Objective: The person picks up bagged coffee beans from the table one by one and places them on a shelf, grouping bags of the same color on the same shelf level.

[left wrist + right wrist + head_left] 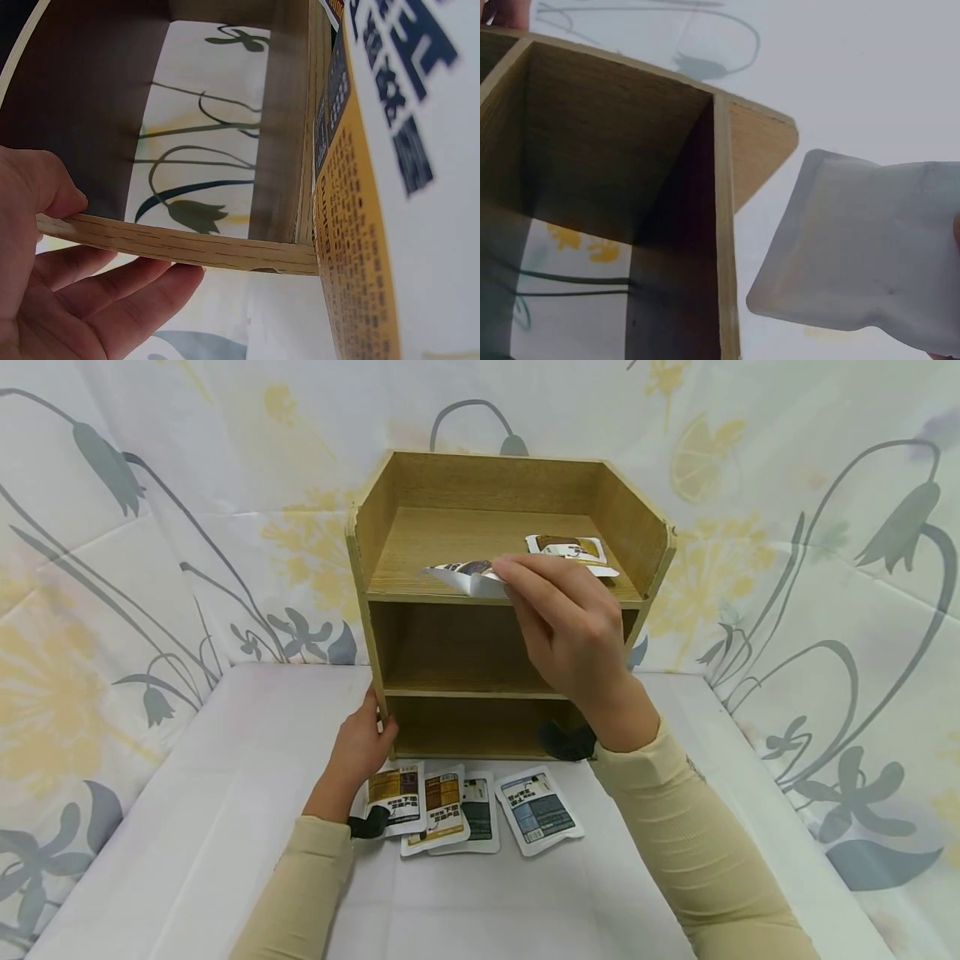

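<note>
A small wooden shelf with three levels stands at the back of the white table. At its lower left side, my left hand grips the side panel; in the left wrist view the thumb lies inside the panel's edge and the other fingers outside. My right hand pinches a flat food pouch in front of the top level's edge. The right wrist view shows this pouch's plain pale side. Farther right on the top level lie pouches, partly hidden behind the right hand.
On the table before the shelf, several printed pouches overlap: a brown one, a yellow-brown one and a dark green one. A blue-green pouch lies apart to their right. Flower-patterned cloth hangs behind.
</note>
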Demonstrator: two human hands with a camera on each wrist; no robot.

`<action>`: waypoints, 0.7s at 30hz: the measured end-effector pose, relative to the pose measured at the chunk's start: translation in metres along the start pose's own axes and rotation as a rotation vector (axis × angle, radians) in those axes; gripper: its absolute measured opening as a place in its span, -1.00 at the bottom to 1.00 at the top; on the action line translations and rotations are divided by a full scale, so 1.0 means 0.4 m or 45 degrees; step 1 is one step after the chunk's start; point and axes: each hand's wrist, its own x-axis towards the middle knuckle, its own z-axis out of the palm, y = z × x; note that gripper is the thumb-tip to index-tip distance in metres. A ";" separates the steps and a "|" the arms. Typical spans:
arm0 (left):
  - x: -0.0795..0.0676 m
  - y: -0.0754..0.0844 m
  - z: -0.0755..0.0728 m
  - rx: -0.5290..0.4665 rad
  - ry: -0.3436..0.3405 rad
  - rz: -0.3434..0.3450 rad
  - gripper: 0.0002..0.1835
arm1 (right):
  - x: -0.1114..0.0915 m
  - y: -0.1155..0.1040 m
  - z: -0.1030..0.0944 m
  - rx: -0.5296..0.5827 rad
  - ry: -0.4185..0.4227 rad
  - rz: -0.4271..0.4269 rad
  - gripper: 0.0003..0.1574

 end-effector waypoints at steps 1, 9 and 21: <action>-0.001 -0.001 0.000 0.003 0.000 0.001 -0.29 | 0.000 0.003 0.004 0.001 -0.002 0.005 -0.76; 0.000 0.002 -0.004 0.000 0.007 0.025 -0.29 | -0.005 0.027 0.039 -0.024 -0.048 -0.006 -0.76; -0.005 0.003 -0.001 -0.019 0.006 0.021 -0.29 | -0.011 0.042 0.076 -0.140 -0.142 -0.043 -0.76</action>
